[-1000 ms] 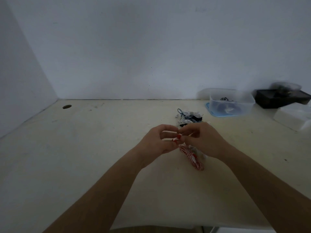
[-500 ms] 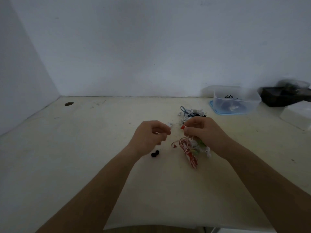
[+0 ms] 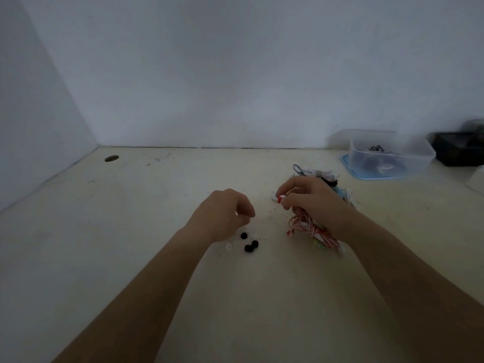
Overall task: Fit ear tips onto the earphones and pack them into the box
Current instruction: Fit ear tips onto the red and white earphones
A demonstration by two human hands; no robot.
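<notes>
My right hand (image 3: 311, 200) pinches the red earbud (image 3: 281, 198), left hand (image 3: 225, 213) curled, can't tell if holding; I'd take those soft, tiny ear tips (image 3: 251, 245) by the rim.

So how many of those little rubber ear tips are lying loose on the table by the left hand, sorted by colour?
Black ear tips: 3
White ear tips: 2 (pale against the table, so hard to make out)
Total: 5
</notes>
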